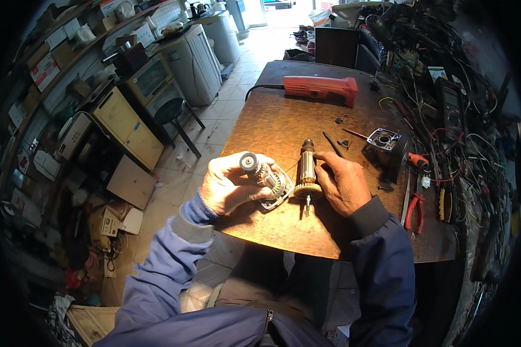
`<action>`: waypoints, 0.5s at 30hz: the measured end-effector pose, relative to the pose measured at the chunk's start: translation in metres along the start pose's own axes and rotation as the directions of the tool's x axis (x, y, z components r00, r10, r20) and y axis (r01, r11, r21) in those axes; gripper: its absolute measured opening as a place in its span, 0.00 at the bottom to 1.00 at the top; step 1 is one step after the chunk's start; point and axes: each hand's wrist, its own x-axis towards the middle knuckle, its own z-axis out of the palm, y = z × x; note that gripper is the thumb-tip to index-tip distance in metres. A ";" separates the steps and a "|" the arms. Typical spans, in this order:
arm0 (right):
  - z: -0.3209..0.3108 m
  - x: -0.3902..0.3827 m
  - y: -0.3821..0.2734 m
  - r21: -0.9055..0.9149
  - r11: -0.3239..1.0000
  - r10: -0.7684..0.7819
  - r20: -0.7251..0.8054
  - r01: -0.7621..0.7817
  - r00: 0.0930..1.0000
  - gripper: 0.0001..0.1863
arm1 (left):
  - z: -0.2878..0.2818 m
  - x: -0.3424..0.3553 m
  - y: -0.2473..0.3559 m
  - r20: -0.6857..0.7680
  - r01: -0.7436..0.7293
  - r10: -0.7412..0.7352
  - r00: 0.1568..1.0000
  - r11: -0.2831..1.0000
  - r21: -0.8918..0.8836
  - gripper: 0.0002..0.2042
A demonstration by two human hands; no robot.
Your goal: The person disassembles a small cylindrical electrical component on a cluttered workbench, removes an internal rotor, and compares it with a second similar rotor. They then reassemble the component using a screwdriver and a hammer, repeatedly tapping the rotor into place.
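My left hand (221, 186) is closed round a motor armature (261, 173) with a round bearing at its upper end. A silver metal end plate (285, 184) sits around that armature's lower end, above the table's near part. Beside it, a second armature (308, 165) stands roughly in line with my view, its fan toward me and a bare shaft below. My right hand (347, 185) has its thumb and fingers at this armature's right side, gripping it. Farther back lies a red power tool housing (318, 88) with a black cord.
On the wooden table (260, 124), a dark motor casing (395, 153) lies at the right, near red-handled pliers (415, 213) and a red-and-black screwdriver (418, 161). A multimeter (450, 107) and tangled wires crowd the right edge. A black stool (171, 110) stands to the left on the floor.
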 end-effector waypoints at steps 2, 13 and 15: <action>0.000 -0.001 0.003 -0.012 1.000 0.000 -0.004 0.000 1.000 0.12 | -0.003 0.004 -0.008 -0.011 -0.074 0.074 0.997 0.996 0.041 0.23; -0.004 0.000 -0.006 -0.021 1.000 0.018 0.031 -0.017 0.999 0.12 | -0.007 0.010 -0.018 -0.233 0.072 -0.070 0.970 0.997 0.001 0.20; -0.003 0.000 -0.005 -0.022 1.000 0.011 0.024 -0.011 1.000 0.12 | -0.011 0.012 -0.021 -0.256 0.095 -0.094 0.962 0.995 -0.009 0.19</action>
